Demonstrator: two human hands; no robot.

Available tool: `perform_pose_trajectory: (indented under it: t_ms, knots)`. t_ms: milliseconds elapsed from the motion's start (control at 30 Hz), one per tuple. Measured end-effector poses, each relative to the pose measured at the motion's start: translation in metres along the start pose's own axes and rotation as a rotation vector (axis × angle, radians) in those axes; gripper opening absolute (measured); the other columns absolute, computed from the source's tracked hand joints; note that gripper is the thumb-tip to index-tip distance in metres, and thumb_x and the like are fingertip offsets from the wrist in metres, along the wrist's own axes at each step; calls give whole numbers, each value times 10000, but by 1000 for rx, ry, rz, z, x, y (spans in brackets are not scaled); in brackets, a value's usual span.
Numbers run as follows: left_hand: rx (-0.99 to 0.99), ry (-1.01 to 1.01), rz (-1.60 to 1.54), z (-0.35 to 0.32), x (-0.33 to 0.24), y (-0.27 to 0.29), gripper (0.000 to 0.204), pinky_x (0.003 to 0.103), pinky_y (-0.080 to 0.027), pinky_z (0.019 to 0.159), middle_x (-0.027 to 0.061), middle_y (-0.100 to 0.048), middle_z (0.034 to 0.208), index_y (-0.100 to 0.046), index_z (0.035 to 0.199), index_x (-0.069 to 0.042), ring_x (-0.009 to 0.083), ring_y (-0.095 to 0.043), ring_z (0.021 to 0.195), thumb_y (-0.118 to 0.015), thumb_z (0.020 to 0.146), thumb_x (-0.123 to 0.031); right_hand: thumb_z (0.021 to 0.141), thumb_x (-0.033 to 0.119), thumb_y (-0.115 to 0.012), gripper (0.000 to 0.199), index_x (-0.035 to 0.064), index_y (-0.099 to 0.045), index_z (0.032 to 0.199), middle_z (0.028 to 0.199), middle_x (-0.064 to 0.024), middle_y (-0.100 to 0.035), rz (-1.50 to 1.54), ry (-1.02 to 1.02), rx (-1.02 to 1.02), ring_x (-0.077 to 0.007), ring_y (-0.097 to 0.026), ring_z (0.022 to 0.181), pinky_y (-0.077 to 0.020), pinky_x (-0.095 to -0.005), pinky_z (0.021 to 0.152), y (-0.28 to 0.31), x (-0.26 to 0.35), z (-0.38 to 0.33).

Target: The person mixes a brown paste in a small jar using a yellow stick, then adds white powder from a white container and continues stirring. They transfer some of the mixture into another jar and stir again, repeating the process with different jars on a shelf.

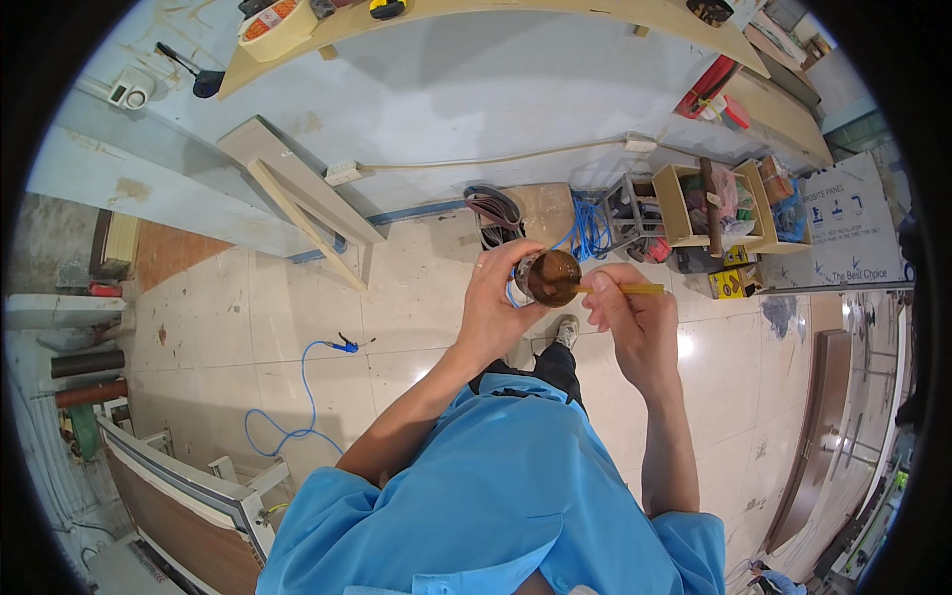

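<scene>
My left hand (499,305) is wrapped round a small round cup (554,278), its fingers along the far side and its thumb near the bottom. The cup is tilted so that its brown, glossy inside faces me; whether that is liquid or a coating I cannot tell. Between the thumb and fingers of my right hand (640,322) is a thin yellow stick (645,289), perhaps a brush handle. Its left end reaches the cup's right rim, and the very tip is hard to make out. Both hands are held up in front of me, above the tiled floor.
A blue air hose with a blow gun (345,345) lies on the floor at left. Boards (297,188) lean on the far wall. Sanding belts (493,210), coiled blue hose (589,233) and wooden bins (684,203) stand beyond my hands. A wooden shelf (476,22) runs above.
</scene>
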State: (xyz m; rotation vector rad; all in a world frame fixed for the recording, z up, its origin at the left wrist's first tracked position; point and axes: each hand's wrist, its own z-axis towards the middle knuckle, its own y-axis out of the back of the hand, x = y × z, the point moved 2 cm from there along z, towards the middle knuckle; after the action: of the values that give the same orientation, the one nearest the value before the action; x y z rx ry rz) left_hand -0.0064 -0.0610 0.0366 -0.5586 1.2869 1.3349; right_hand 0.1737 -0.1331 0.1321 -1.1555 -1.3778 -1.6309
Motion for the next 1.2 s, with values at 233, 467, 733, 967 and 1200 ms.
perform_pose_trajectory:
  t_ms: [233,467,733,967,1200]
  knots:
    - [-9,-8,-24,0,0,1,747,371,-503,914,47,-703,1327,-663,1391,-148,247,-611,1173,-977,717,-80,1156,219,-589,295,-31,-739,1110,898,-64,-720,74,-32,-33,-94,-636,778,-516,-257,677,-3,-5,-3]
    - [-8,25,-70,-2,0,1,754,360,-501,926,53,-700,1333,-659,1401,-143,240,-617,1194,-981,721,-83,1155,210,-586,295,-39,-739,1118,903,-72,-728,132,-101,-18,-101,-651,784,-539,-264,698,-6,-8,-7]
    - [-43,109,-174,-6,7,1,751,367,-507,948,37,-689,1289,-664,1378,-138,242,-616,1168,-988,703,-79,1148,199,-600,272,-38,-733,1157,1008,-82,-737,211,2,-49,-105,-659,861,-544,-263,762,-15,-11,-12]
    - [-37,93,-187,-7,11,1,758,368,-509,957,42,-692,1294,-656,1392,-139,242,-625,1172,-983,710,-75,1140,195,-613,273,-45,-743,1144,1031,-75,-740,278,-34,-13,-119,-654,855,-547,-270,784,-19,-16,-12]
    - [6,110,-127,-7,10,4,773,378,-525,1051,65,-681,1378,-625,1420,-106,208,-680,1233,-994,742,-66,1141,194,-611,273,-43,-742,1179,1020,-77,-742,171,59,-10,-128,-653,865,-548,-284,791,-17,-16,-11]
